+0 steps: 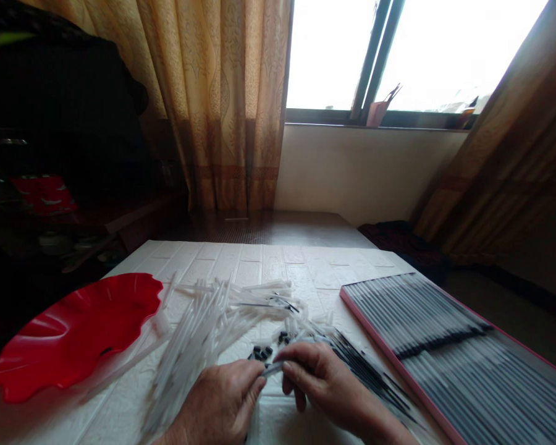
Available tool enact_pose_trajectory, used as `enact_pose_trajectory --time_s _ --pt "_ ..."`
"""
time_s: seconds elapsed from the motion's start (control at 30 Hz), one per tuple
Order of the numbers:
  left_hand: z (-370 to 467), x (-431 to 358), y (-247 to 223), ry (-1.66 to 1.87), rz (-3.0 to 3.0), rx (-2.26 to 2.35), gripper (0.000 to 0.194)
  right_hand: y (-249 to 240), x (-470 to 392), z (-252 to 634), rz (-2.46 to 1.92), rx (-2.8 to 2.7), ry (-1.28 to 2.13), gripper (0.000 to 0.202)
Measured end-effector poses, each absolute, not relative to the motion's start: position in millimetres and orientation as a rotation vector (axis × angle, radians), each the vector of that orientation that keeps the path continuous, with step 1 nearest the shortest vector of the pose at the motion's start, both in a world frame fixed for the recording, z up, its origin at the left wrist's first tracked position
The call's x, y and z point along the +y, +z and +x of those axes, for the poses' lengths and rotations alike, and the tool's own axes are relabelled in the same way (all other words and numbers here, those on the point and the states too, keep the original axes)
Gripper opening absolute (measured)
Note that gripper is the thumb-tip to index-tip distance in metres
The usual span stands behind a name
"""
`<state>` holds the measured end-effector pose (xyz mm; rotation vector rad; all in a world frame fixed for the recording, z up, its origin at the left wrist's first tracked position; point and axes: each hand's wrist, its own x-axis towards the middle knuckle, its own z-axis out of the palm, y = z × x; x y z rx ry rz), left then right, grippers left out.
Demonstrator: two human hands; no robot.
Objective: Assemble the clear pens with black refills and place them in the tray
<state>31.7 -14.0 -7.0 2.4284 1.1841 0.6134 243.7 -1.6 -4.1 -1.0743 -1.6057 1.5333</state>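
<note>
My left hand (227, 395) and my right hand (317, 374) meet low in the middle, both closed in a pinch. Between their fingertips runs a slim greyish pen (273, 369), its ends hidden by the fingers. Just beyond my hands lie several small black plugs (262, 352). A heap of translucent white pen barrels (189, 346) spreads to the left and behind. Right of my right hand, thin dark refills (364, 368) lie in a loose bundle.
A pink-edged tray (368, 327) at right holds rows of pens (426, 309). At left sits a red scalloped dish (83, 327). Everything is on a white brick-patterned table cover (301, 269). Beyond are a brown surface (306, 228), curtains (231, 111) and a window.
</note>
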Motion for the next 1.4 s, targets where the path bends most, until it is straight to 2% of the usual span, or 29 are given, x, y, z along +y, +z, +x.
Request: enact_pose_trajectory --time_s 0.2,0.43,0.67,0.8,1.07,1.27,1.4 --pt "34.0 -14.6 -6.4 0.663 2.386 1.178 0.025 -5.8 -2.7 242.2 -1.134 -1.553 1.598 0.052" --pt "37.8 -11.7 1.0 0.704 2.356 1.130 0.025 11.2 -2.7 245.8 -1.147 -1.648 1.439 0.033" --pt "39.1 -11.1 4.7 0.962 2.224 0.971 0.023 13.0 0.1 240.3 -1.025 -1.430 1.554 0.041" --pt "40.3 -11.4 8.2 0.995 2.207 0.912 0.024 13.7 0.2 235.5 -0.939 -1.473 1.486 0.043" --pt "37.2 -11.7 4.1 1.017 2.347 0.941 0.027 35.7 1.7 232.3 -0.955 -1.409 1.299 0.031" --pt "32.2 -8.3 -2.8 1.191 2.506 0.981 0.027 81.4 -3.0 300.4 -1.081 -1.271 0.952 0.032" --pt "34.9 -8.4 1.7 1.210 2.586 0.934 0.027 100.6 -15.6 383.1 -1.545 -1.467 0.682 0.037"
